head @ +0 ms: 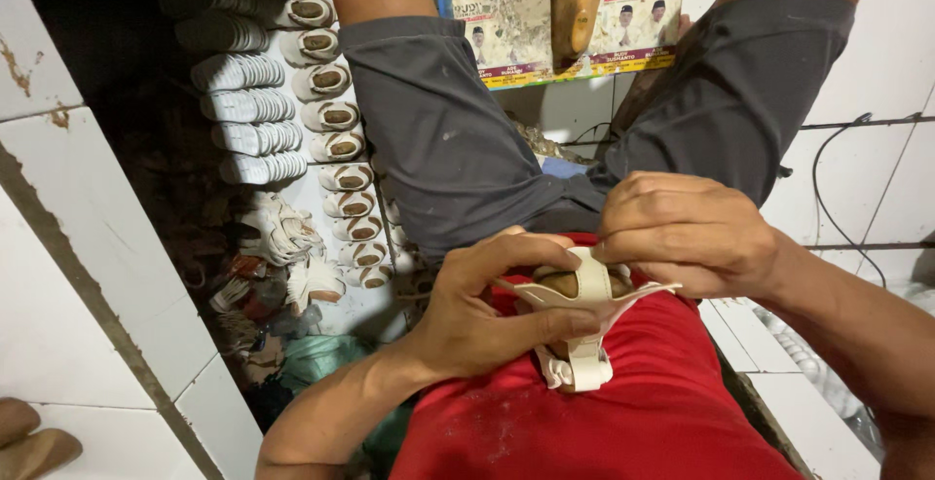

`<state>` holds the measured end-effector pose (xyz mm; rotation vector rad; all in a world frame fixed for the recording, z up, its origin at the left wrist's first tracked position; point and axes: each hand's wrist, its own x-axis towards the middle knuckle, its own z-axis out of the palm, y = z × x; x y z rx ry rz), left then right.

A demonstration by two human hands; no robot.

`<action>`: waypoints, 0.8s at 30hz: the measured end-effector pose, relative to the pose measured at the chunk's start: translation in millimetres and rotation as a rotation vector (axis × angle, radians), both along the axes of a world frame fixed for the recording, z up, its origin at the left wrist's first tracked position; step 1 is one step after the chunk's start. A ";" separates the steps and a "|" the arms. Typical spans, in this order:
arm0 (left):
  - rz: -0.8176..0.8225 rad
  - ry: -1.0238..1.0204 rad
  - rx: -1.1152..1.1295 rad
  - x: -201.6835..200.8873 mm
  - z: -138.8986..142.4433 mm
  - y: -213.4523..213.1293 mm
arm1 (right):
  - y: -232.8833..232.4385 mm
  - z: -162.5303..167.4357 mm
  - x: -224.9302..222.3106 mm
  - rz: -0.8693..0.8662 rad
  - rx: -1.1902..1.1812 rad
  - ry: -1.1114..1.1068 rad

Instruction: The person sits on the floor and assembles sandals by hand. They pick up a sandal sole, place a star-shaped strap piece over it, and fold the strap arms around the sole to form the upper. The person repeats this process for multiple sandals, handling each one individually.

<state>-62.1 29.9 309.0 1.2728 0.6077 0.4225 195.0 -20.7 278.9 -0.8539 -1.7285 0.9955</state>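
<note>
Hands [584, 285] on smooth cream strappy sandal [582, 329]

Cream strappy sandal upper [582, 310] on brown last, lying across red lap, straps hanging.

Hands [584, 276] hide the sandal [582, 316] — its sole unseen.

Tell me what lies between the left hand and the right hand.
In the head view, a cream sandal strap piece lies between the left hand and the right hand; both hands hold it over the red cloth.
</note>
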 end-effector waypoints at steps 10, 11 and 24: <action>0.011 -0.048 0.069 -9.5 -12.3 -2.0 | -0.5 -5.1 -5.2 0.025 -0.062 0.080; 0.020 -0.041 0.043 -8.4 -11.1 -3.7 | -2.3 -4.5 -6.1 0.024 -0.052 0.091; -0.181 -0.011 0.107 -5.4 4.4 15.5 | -48.0 -19.8 -22.5 0.001 -0.400 0.308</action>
